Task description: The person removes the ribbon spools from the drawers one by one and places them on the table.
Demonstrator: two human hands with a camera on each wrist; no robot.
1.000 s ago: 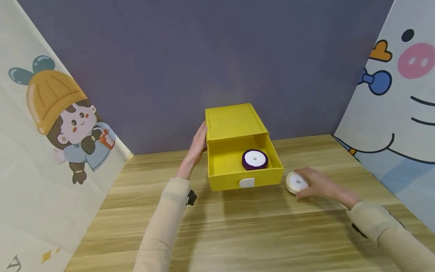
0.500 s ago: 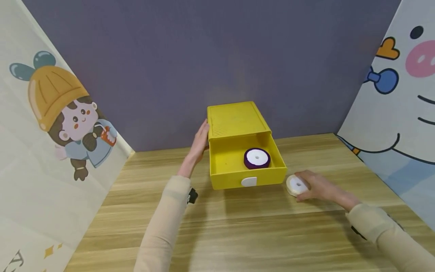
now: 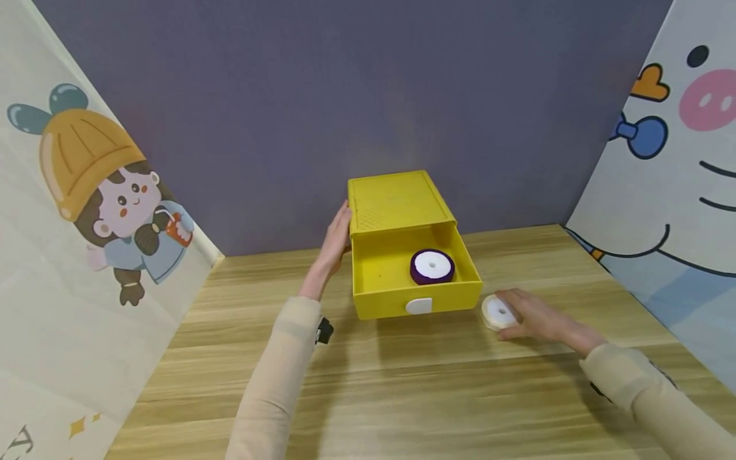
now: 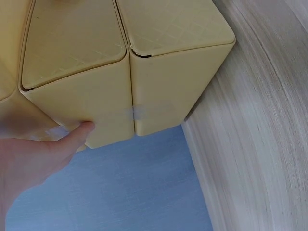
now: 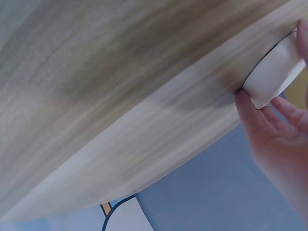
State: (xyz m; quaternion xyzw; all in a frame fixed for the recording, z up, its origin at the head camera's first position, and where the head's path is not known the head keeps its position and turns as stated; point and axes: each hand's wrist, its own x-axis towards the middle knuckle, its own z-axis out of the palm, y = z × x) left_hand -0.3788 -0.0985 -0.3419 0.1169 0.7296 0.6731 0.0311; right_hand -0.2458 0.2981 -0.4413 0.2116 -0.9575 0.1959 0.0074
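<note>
A yellow box (image 3: 397, 199) stands at the back of the table with its drawer (image 3: 379, 305) pulled out toward me. Inside the drawer, at the right, lies a purple ribbon roll (image 3: 425, 278) with a white face. My left hand (image 3: 334, 241) rests along the box's left side, its fingers extended; the left wrist view shows a fingertip (image 4: 86, 126) against the box wall. Right of the drawer, a cream-white ribbon roll (image 3: 494, 312) lies flat on the table. My right hand (image 3: 535, 317) pinches it between thumb and fingers. In the right wrist view the roll (image 5: 274, 72) sits between the fingers.
The wooden table (image 3: 425, 396) runs back to a dark blue-grey wall (image 3: 368, 89) just behind the box. Printed side panels flank it, with a cartoon child (image 3: 138, 198) at left and a pig-snouted figure (image 3: 710, 100) at right. The drawer has a white handle (image 3: 418, 306).
The head view shifts slightly. Both hands, the box and the ribbon rolls keep nearly the same places, with my right hand staying on the cream-white roll throughout.
</note>
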